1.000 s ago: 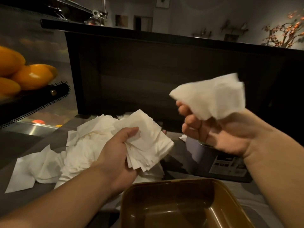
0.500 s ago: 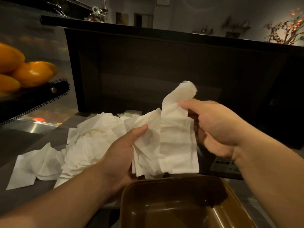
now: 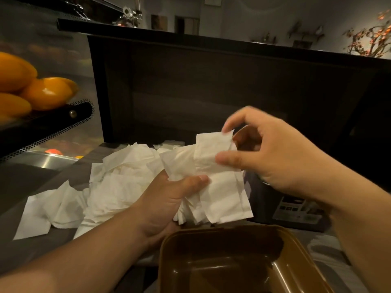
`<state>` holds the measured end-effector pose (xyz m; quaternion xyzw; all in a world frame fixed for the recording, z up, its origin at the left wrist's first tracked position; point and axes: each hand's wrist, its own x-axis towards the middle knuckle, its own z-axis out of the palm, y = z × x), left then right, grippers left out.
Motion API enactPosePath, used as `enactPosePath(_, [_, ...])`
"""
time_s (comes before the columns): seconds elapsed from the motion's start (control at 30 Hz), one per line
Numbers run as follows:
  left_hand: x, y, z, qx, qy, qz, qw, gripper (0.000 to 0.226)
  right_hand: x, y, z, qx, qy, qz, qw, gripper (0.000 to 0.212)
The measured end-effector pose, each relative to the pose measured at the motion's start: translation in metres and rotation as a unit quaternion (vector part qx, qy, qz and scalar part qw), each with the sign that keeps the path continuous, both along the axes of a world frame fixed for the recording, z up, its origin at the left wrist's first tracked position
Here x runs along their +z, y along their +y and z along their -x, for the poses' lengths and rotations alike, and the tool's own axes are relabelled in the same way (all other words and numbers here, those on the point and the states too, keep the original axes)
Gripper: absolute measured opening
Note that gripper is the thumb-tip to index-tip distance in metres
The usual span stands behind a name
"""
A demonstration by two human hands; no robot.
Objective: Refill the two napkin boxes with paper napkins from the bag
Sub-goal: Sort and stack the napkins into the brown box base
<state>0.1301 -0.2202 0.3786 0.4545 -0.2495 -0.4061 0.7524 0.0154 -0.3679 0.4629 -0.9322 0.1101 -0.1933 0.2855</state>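
Napkins (image 3: pixel 211 182) form a fanned stack held just above the near box (image 3: pixel 243 261), with a loose pile (image 3: pixel 105 187) spread on the bench (image 3: pixel 48 182) to the left. Head view: the left hand (image 3: pixel 167 199) grips the stack from below, thumb pressed across its front. The right hand (image 3: pixel 268 157) pinches the top napkin (image 3: pixel 213 153) at its upper edge between forefinger and thumb; its remaining fingers (image 3: pixel 249 144) are loosely curled. One second earlier the right hand held a single crumpled napkin up and well apart from the stack; half a second ago it brought that napkin, hanging unfolded, against the stack; now the napkin lies folded over onto it. The stack has therefore gained one sheet and is being squared before loading. The box is brown, open and shows no napkins inside, so refilling of it has not begun. A second box and the bag are not identifiable in this view. Oranges (image 3: pixel 42 92) sit on a perforated rack at far left; a dark device (image 3: pixel 296 210) with a control panel stands behind the box.
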Motion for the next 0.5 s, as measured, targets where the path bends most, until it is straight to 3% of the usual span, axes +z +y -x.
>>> enactPosePath(0.1, [0.000, -0.001, 0.001, -0.001, 0.016, 0.020, 1.000, 0.035, -0.007, 0.001, -0.002, -0.013, 0.000, 0.122, 0.992, 0.025])
enactPosePath(0.27, [-0.001, -0.002, 0.000, 0.007, 0.018, 0.020, 1.000, 0.043, -0.004, -0.004, -0.003, -0.027, -0.070, 0.141, 0.987, 0.006])
enactPosePath(0.33, [-0.002, -0.002, -0.003, 0.013, 0.034, 0.019, 0.999, 0.044, 0.008, -0.009, 0.002, -0.049, -0.144, 0.111, 0.982, 0.003])
enactPosePath(0.4, [-0.003, -0.002, -0.005, 0.022, 0.049, 0.010, 0.998, 0.045, 0.022, -0.011, 0.010, -0.022, -0.232, -0.072, 0.970, 0.007])
enactPosePath(0.47, [-0.004, -0.001, -0.008, 0.027, 0.065, 0.004, 0.998, 0.047, 0.033, -0.009, 0.017, 0.071, -0.254, -0.374, 0.889, 0.012])
enactPosePath(0.5, [-0.005, -0.001, -0.009, 0.020, 0.072, 0.004, 0.997, 0.051, 0.035, -0.007, 0.020, 0.096, -0.237, -0.470, 0.845, 0.019])
